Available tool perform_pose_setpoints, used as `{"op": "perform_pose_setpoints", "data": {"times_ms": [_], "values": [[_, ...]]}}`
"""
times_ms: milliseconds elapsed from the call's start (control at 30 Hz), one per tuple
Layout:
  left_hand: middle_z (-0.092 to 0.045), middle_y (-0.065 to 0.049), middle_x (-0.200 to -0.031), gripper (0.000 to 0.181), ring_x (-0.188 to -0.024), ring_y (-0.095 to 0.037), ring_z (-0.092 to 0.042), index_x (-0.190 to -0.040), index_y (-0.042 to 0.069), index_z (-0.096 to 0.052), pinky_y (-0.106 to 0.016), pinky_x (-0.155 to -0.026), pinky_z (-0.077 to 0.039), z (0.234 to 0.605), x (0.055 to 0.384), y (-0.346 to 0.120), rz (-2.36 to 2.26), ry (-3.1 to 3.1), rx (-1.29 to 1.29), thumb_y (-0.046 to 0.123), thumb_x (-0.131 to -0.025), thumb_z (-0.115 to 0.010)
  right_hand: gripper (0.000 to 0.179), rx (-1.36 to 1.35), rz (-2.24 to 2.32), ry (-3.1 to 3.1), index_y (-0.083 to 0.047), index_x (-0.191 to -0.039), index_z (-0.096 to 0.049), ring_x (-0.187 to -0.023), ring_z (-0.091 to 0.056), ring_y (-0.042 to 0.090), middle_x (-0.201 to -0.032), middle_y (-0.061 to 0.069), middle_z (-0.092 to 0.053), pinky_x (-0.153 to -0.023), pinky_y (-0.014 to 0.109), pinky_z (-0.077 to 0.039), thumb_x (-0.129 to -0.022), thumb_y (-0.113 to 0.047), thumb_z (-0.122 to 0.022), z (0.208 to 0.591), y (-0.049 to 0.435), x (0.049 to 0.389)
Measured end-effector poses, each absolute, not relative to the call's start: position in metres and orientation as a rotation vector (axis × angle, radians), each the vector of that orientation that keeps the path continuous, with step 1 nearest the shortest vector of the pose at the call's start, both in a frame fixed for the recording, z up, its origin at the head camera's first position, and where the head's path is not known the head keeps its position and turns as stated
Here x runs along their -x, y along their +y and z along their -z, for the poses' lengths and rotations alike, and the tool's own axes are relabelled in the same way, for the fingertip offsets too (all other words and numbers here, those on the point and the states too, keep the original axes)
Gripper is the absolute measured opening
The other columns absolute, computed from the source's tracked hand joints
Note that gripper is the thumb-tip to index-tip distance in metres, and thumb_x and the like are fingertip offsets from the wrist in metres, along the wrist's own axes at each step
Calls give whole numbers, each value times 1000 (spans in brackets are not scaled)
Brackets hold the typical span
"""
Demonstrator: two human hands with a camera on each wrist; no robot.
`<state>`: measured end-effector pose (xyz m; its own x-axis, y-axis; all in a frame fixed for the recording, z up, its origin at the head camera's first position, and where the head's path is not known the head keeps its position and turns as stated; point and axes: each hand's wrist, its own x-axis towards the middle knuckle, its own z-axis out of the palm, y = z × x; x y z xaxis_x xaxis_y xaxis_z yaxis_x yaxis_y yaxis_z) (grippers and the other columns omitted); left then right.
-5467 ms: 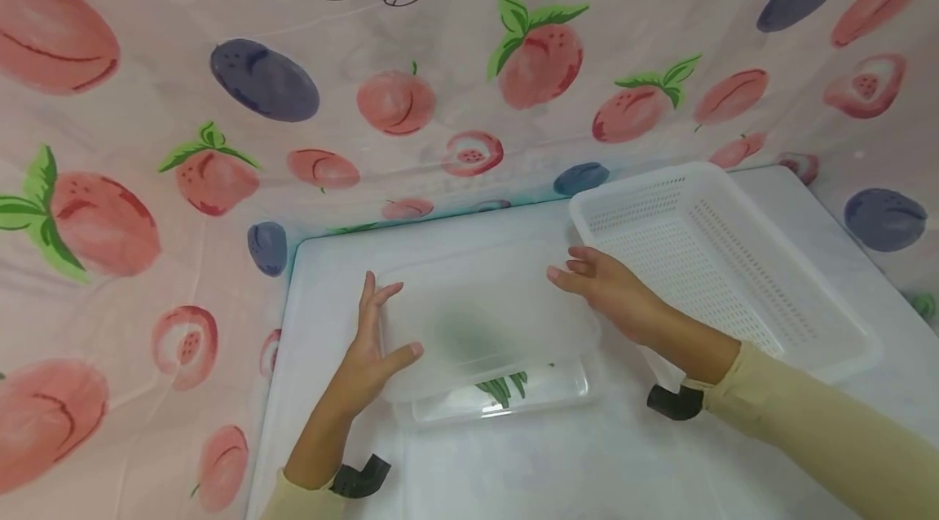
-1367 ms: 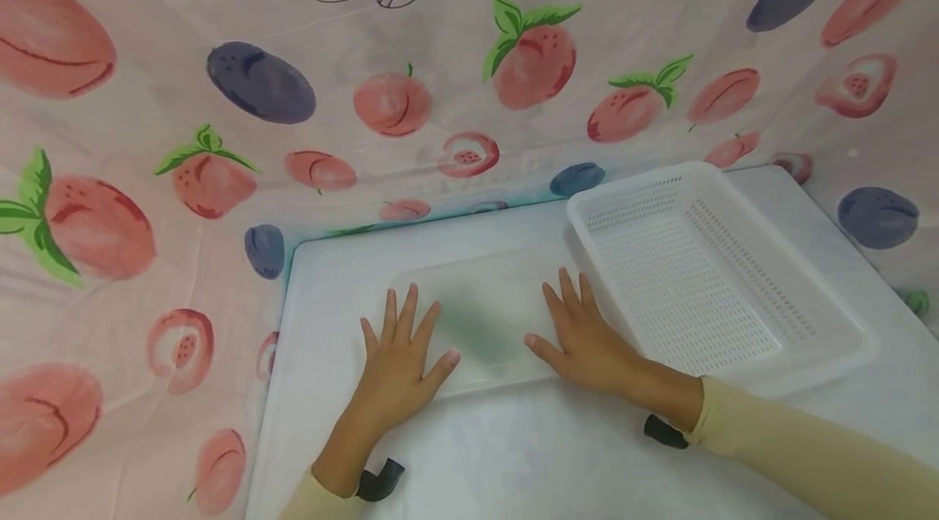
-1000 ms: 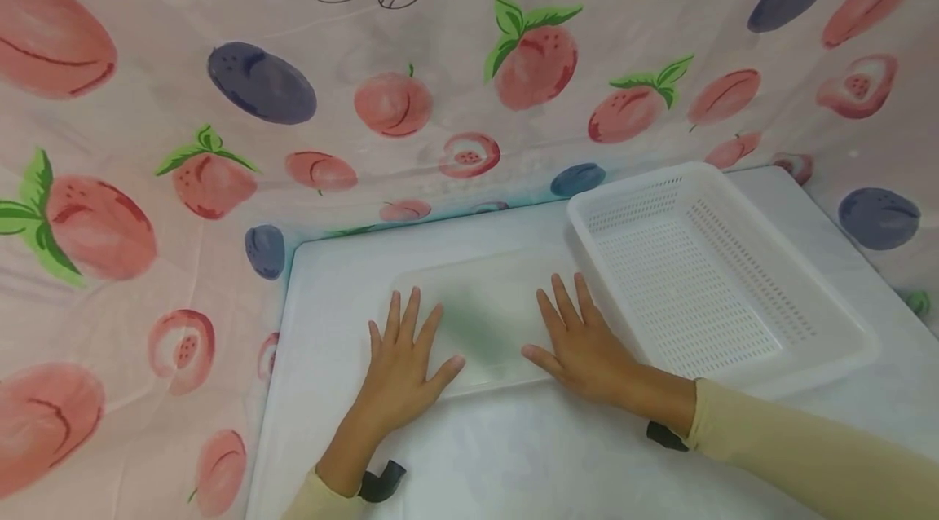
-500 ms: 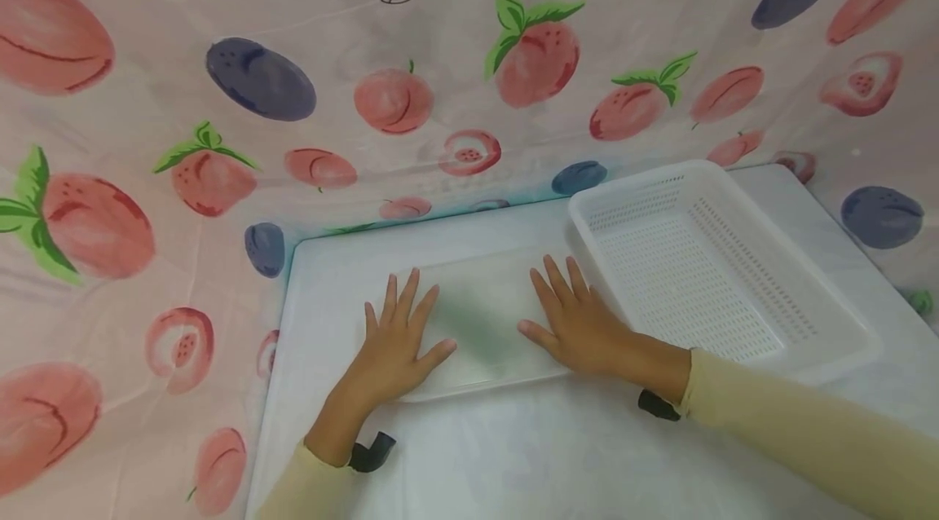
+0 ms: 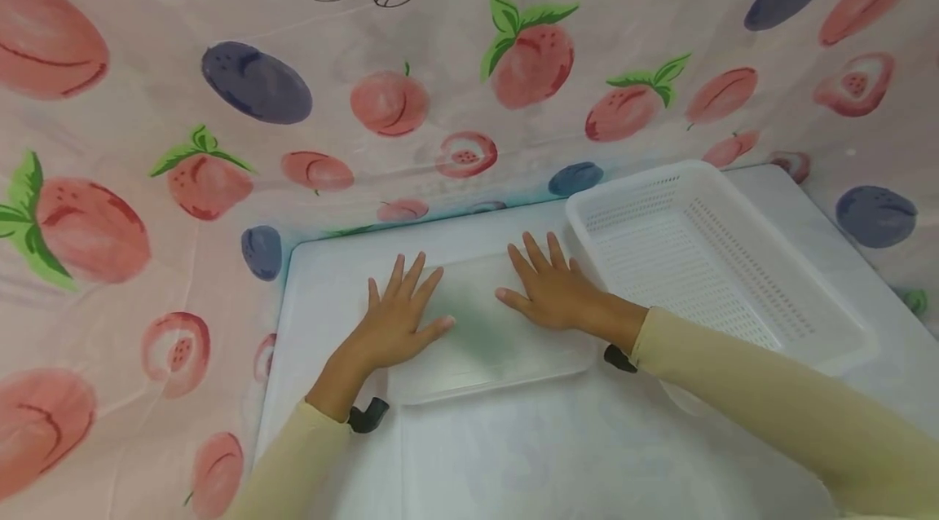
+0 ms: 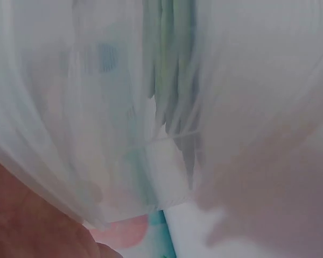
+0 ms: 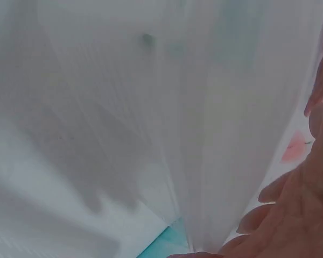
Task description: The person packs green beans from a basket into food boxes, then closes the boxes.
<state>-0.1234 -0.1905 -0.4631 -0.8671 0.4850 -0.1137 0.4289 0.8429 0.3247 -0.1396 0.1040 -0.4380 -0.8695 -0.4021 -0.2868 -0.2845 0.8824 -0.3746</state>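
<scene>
A clear plastic box point(image 6: 107, 172) with a frosted lid point(image 5: 506, 353) sits on the white table. Long green strips with pointed tips point(image 6: 175, 80) show through its wall in the left wrist view, and as a green blur through the lid from the head. My left hand point(image 5: 396, 324) rests with spread fingers on the lid's left side. Over the lid's far right part lies my right hand point(image 5: 553, 292), its fingers also spread. In the right wrist view the right hand's fingers point(image 7: 290, 204) stand beside the cloudy box wall point(image 7: 220, 134).
A white perforated basket point(image 5: 682, 259) stands right of the box, close to my right forearm. Behind the white table point(image 5: 513, 455) hangs a fruit-print cloth point(image 5: 411, 23), which also runs along the left and right sides.
Seconds ago the lid was held tilted over the box, green strips showing below its edge; now it covers the box. Lately both hands have shifted farther away on the lid, the right one also leftward.
</scene>
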Motion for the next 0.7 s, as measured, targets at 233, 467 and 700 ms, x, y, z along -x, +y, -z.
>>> {"op": "perform_pose_setpoints", "data": {"times_ms": [233, 467, 700], "values": [[2, -8, -174, 89, -159, -36, 10, -165, 26, -14, -81, -115, -5, 466, 123, -189, -410, 2840, -707, 74, -96, -42, 90, 536, 400, 2610, -13, -165, -1, -154, 15, 50, -171, 17, 11, -117, 78, -11, -103, -66, -36, 434, 103, 148], [7, -3, -174, 91, -159, -33, 13, -166, 25, -9, -78, -117, -7, 464, 128, -189, -511, 2765, -682, 72, -96, -45, 91, 528, 387, 2569, -12, -165, 1, -153, 16, 52, -171, 18, 14, -116, 79, -10, -102, -67, -35, 431, 106, 152], [-1, 0, -174, 82, -160, -30, 14, -166, 27, -9, -81, -114, -1, 457, 132, -197, -928, 2644, -587, 59, -102, -50, 87, 553, 625, 2548, -10, -165, -1, -155, 9, 52, -171, 21, 6, -121, 72, -9, -104, -64, -33, 406, 119, 151]]}}
